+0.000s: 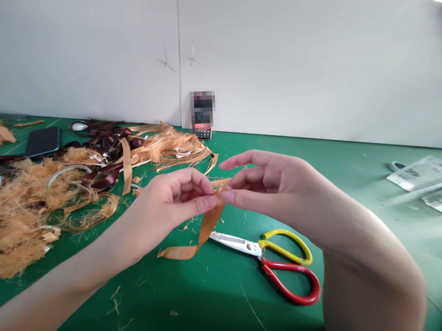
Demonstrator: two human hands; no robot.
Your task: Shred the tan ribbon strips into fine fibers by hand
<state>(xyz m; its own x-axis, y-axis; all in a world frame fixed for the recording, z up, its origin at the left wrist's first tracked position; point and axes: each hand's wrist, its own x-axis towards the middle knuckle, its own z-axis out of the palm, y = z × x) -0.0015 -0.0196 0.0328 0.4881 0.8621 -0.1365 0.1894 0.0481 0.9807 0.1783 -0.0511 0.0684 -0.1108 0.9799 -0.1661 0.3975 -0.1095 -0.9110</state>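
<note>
An orange-tan ribbon point(209, 224) is pinched at its upper end between both hands, and its free tail hangs down and curls left onto the green table. My left hand point(183, 192) grips it between thumb and bent fingers. From the other side my right hand point(268, 178) pinches the same spot with thumb and fingers, its index finger lifted off. The fingertips of both hands nearly meet, and they partly hide the held end. Just below lie scissors point(260, 250) with one yellow and one red handle, blades pointing left, close to the ribbon's tail.
Frayed orange fibres point(30, 210) heap up at the left, with dark brown ribbons point(108, 137) behind. A dark phone point(43, 141) lies at the back left. Another phone point(202, 114) leans on the white partition point(293, 63). Clear plastic packets point(423, 172) lie at the right.
</note>
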